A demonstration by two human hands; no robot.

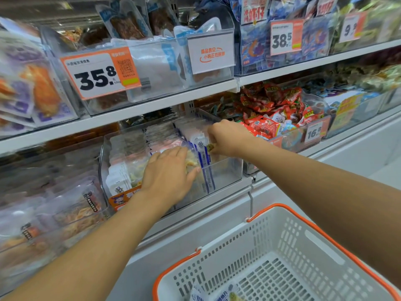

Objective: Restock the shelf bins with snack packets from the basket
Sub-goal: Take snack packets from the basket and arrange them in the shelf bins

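Both bare forearms reach forward and up from the lower edge of the view, converging toward the middle. Left hand [169, 172]: palm down, back of hand toward the camera, fingers straight and together, pointing up and right, thumb spread out to the right side, laid flat. Right hand [227, 137]: higher and farther forward, wrist bent, fingers curled downward and toward the left in a pinch, fingertips mostly hidden.
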